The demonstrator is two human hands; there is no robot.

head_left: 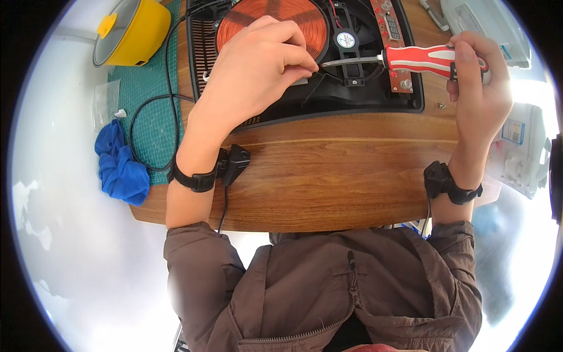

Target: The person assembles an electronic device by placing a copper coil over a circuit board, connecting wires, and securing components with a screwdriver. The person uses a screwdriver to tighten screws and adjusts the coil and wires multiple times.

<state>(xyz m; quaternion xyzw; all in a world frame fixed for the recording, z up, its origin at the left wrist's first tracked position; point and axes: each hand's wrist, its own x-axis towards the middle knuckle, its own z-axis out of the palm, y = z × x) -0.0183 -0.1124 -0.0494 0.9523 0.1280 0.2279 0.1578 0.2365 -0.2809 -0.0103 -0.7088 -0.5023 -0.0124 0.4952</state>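
Observation:
My right hand (484, 82) is closed round the red-and-white handle of a screwdriver (419, 60), held level with its shaft pointing left. The shaft's tip meets the pinched fingertips of my left hand (255, 67); whatever small piece they hold is too small to make out. Both hands are over an opened induction cooker (375, 100), a black housing with its insides bare. Partly behind my left hand lies its round copper coil (314, 26). A cooling fan (346, 40) sits right of the coil, and a reddish circuit board (402, 82) with a small display runs along the right side.
A yellow pot (143, 35) stands at the far left on a green cutting mat (153, 108). Near it lie a blue cloth (120, 167), a black cable (131, 132) and a clear plastic bag (105, 105). Small screws (441, 105) rest right of the cooker on the wooden table (340, 170).

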